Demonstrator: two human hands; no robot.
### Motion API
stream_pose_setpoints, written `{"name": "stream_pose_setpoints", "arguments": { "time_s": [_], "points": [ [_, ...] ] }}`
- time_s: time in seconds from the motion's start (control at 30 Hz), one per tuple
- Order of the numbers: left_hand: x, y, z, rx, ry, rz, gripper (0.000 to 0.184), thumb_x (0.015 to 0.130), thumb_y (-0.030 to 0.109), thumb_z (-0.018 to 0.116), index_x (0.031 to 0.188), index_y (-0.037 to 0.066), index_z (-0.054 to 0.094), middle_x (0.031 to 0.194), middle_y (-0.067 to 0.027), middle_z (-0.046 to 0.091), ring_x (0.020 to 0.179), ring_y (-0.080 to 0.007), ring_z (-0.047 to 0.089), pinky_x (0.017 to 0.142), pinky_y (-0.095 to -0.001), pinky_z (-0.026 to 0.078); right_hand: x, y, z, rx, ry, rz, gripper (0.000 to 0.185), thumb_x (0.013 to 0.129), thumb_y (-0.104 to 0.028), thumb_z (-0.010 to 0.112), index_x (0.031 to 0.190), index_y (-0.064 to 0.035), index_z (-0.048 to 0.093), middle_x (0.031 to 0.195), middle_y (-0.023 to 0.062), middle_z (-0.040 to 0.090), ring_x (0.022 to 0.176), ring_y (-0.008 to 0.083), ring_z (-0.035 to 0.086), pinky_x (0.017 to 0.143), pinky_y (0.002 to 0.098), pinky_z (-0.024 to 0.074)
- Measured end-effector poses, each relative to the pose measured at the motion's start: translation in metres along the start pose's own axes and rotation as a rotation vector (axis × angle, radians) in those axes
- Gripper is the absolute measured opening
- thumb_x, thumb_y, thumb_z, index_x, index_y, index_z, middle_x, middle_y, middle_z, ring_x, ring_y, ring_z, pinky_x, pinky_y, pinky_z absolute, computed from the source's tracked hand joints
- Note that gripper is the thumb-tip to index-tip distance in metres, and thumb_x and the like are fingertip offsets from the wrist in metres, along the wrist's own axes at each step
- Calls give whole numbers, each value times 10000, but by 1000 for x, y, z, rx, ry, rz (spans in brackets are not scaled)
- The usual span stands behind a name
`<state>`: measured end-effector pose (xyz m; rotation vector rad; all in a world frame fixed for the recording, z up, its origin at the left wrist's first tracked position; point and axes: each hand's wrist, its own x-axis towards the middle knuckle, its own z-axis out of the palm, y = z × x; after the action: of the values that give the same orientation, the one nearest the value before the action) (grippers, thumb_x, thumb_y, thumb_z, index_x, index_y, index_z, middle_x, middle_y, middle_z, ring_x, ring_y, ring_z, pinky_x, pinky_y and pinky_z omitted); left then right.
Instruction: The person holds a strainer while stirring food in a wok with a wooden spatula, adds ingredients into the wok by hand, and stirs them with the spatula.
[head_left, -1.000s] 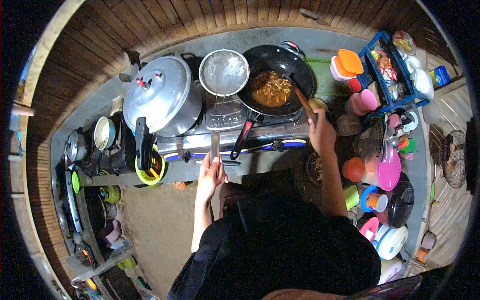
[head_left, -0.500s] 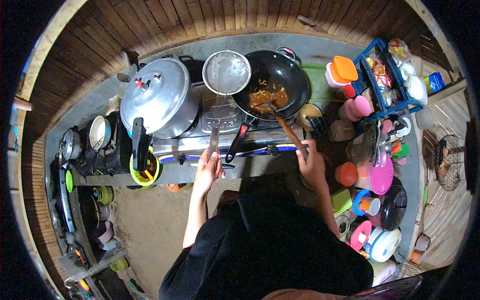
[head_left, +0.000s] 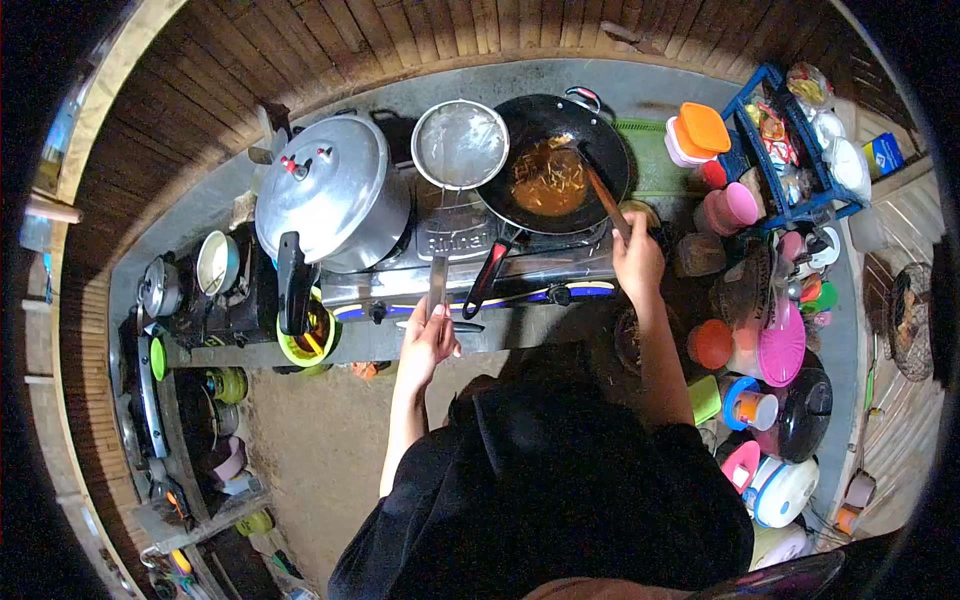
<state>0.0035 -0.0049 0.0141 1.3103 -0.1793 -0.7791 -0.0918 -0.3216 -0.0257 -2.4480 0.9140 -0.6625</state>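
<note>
My left hand [head_left: 428,337] is wrapped round the metal handle of a round strainer [head_left: 460,145], whose mesh bowl is held level beside the wok's left rim. My right hand [head_left: 637,255] grips the wooden handle of a spatula [head_left: 605,198]; the dark blade is inside the black wok [head_left: 540,115], near its right side. Brown liquid with pale shreds [head_left: 549,182] lies in the wok, which sits on the stove [head_left: 345,290] with its black and red handle towards me. A large silver pressure cooker [head_left: 335,190] stands on the left burner.
A yellow-green bowl [head_left: 310,345] sits at the counter edge below the pressure cooker. At right are an orange container [head_left: 703,128], a blue basket [head_left: 745,125], pink lidded containers [head_left: 782,345] and an orange lid [head_left: 710,343]. A knife [head_left: 465,328] lies near my left hand.
Since half a second ago, my right hand and the spatula have moved up and to the right, away from the near side of the wok. The shreds and liquid have shifted. My left hand still holds the strainer.
</note>
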Motion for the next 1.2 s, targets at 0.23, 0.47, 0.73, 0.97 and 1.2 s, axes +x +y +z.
{"name": "stream_pose_setpoints", "arguments": {
  "time_s": [0.23,0.47,0.73,0.97,1.2],
  "points": [
    [6,-5,-2,-8,7,22,168,957,226,402,940,64,445,467,37,312,369,-68,287,437,-250,392,-9,7,4,51,-49,3,287,844,-166,558,1085,-90,423,751,199,612,713,418,586,598,482,445],
    [2,-15,1,-1,17,-23,137,951,190,405,906,66,442,501,38,323,396,-63,300,442,-251,402,-30,-14,-10,90,-197,-106,284,852,-186,544,1094,-130,407,663,196,592,644,421,582,557,512,429],
    [11,-9,0,9,6,6,135,952,186,402,881,76,436,474,48,309,372,-59,279,433,-251,393,-73,-9,-78,1,-234,-4,254,844,-149,551,1068,-130,432,700,177,579,685,420,563,550,482,401],
    [10,1,8,-28,-11,41,130,950,189,414,897,74,443,482,47,317,378,-54,287,437,-246,397,-41,24,-33,6,-92,-59,312,846,-181,559,1106,-118,398,743,188,606,698,406,595,579,488,443],
    [1,4,2,27,-35,77,147,951,206,412,910,68,441,482,37,329,377,-62,307,435,-258,410,-2,10,17,121,-71,-50,301,851,-173,557,1092,-104,391,784,207,612,718,427,586,609,507,432]
  ]
}}
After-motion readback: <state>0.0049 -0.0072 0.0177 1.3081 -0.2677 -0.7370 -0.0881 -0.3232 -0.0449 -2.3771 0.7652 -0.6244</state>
